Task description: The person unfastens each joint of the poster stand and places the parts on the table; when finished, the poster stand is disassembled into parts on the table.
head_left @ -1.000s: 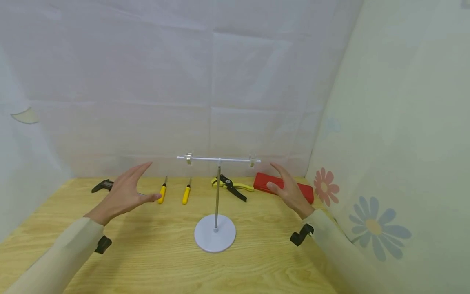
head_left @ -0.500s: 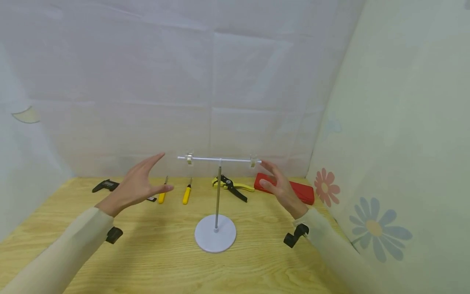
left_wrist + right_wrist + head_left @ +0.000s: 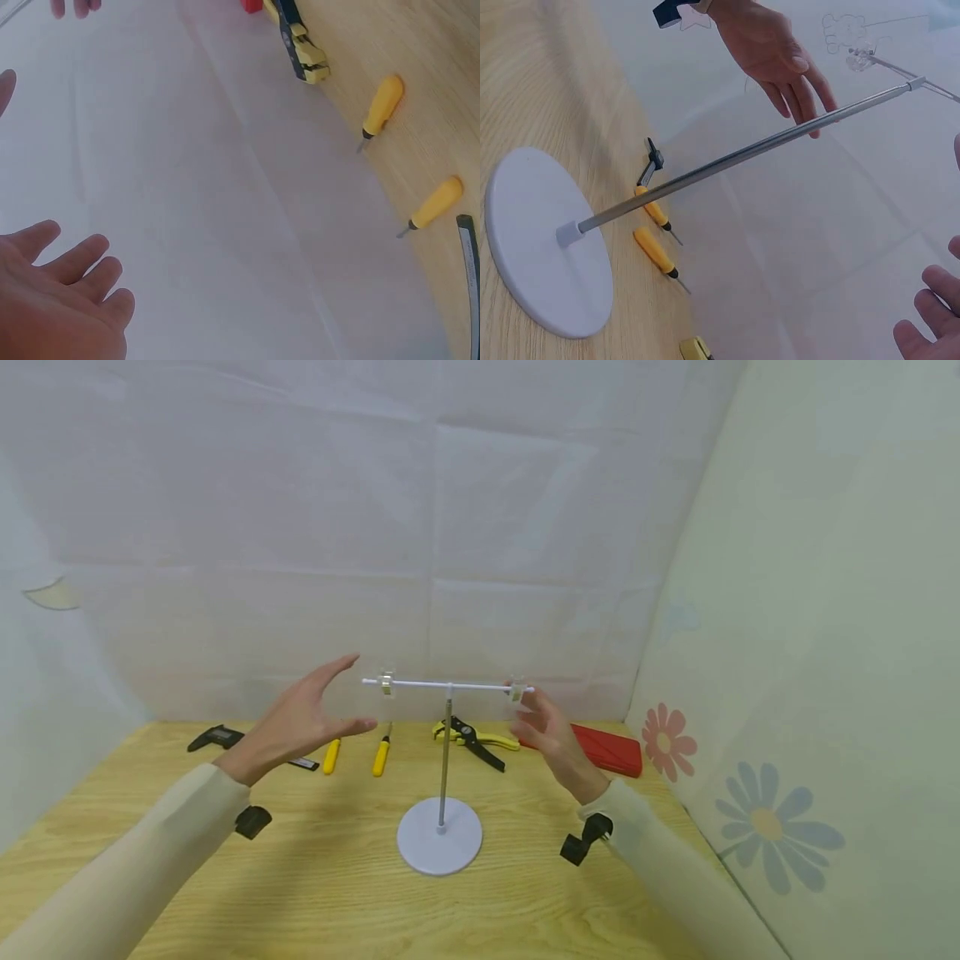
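Note:
A white T-shaped stand has a round base (image 3: pixel 438 846), a thin metal pole (image 3: pixel 446 752) and a crossbar (image 3: pixel 450 686). A clear clip (image 3: pixel 386 683) sits near the bar's left end and another clear clip (image 3: pixel 515 691) near its right end. My left hand (image 3: pixel 303 725) hovers open just left of the left end, holding nothing. My right hand (image 3: pixel 543 731) is raised at the right end, its fingers loosely bent right by the right clip; contact is unclear. In the right wrist view the pole (image 3: pixel 742 154) slants up from the base (image 3: pixel 547 240) toward the left hand (image 3: pixel 776 52).
Along the back of the wooden table (image 3: pixel 300 877) lie a black caliper (image 3: pixel 217 737), two yellow screwdrivers (image 3: pixel 331 756) (image 3: pixel 381 757), black-and-yellow pliers (image 3: pixel 472 739) and a red box (image 3: pixel 611 749). White sheets close off the back and left; a flowered wall (image 3: pixel 765 827) stands on the right.
Both hands have moved inward and upward toward the ends of the crossbar. The stand and the tools have not moved.

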